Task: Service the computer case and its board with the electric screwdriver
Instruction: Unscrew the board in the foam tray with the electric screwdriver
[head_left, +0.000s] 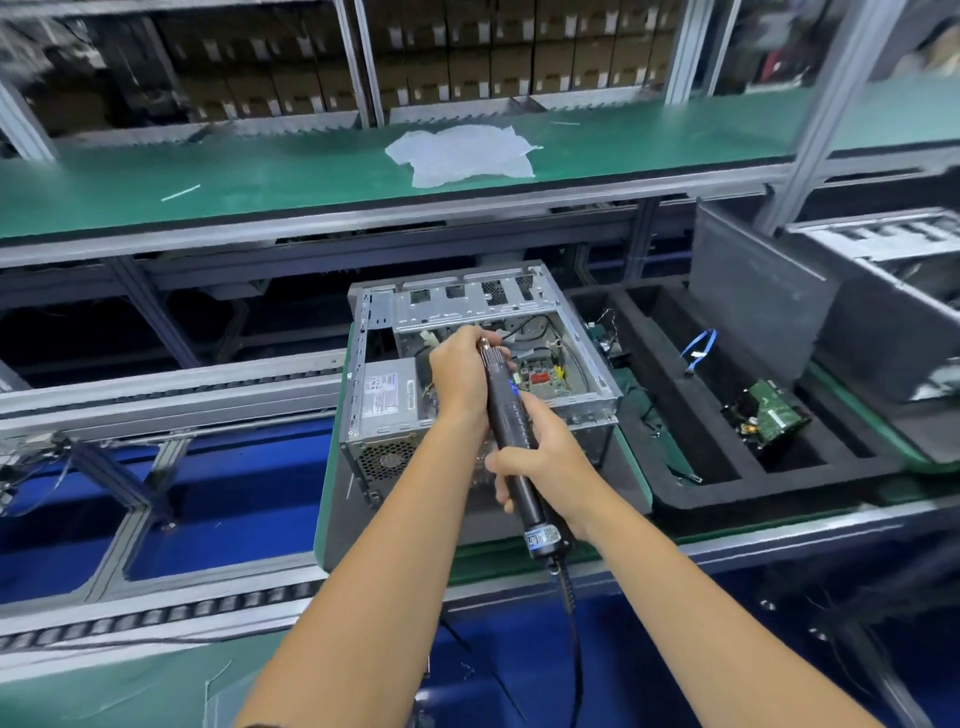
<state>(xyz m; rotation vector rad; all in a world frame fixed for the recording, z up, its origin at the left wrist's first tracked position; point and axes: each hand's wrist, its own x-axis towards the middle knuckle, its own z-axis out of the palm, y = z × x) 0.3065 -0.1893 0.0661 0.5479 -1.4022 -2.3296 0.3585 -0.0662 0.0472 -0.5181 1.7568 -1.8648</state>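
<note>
Computer case (483, 364) lies open, board (545, 376) still inside; right hand (540, 457) grips electric screwdriver (511, 441), left hand (462, 374) pinches its tip; servicing looks midway.

The long black electric screwdriver (511, 441) hides its bit behind the left hand (460, 374); far brown stacked cartons (467, 62) are blurred.

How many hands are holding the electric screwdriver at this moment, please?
2. The left hand grips the electric screwdriver near its tip, above the open computer case; the right hand grips its body lower down.
</note>
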